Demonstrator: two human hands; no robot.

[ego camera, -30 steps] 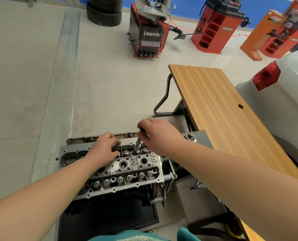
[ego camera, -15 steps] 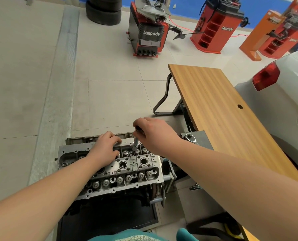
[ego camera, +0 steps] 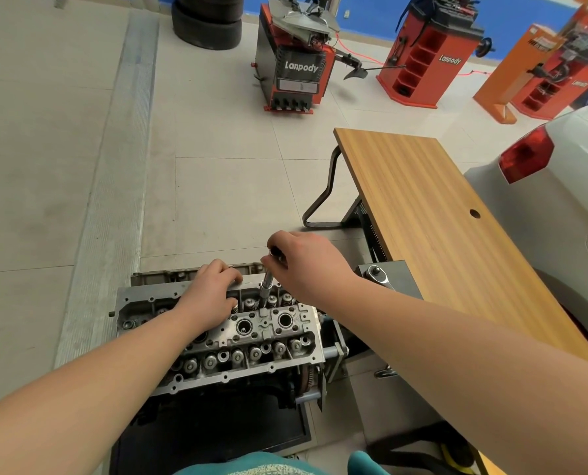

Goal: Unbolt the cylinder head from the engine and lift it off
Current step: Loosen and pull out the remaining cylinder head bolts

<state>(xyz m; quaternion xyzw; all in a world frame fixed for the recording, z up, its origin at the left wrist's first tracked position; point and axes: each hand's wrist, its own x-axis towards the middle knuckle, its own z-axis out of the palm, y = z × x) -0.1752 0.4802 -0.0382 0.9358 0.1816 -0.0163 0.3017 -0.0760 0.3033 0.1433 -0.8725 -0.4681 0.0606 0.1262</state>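
Note:
The grey aluminium cylinder head (ego camera: 251, 337) sits on the engine, on a stand in front of me, its valve springs and spark plug wells exposed. My left hand (ego camera: 210, 293) rests on the head's far left part with fingers curled over its back edge. My right hand (ego camera: 306, 265) grips the top of a socket driver (ego camera: 266, 289). The driver's steel shaft stands nearly upright in a bolt hole in the far row, right of the head's middle.
A ratchet (ego camera: 376, 272) lies on a grey steel block right of the engine. A wooden table (ego camera: 440, 228) runs along the right, with a white car (ego camera: 559, 200) behind it. Red tyre machines (ego camera: 296, 60) and stacked tyres (ego camera: 207, 22) stand far across the tiled floor.
My right hand has twisted a little on the driver's top and shifted slightly left. My left hand stays on the head.

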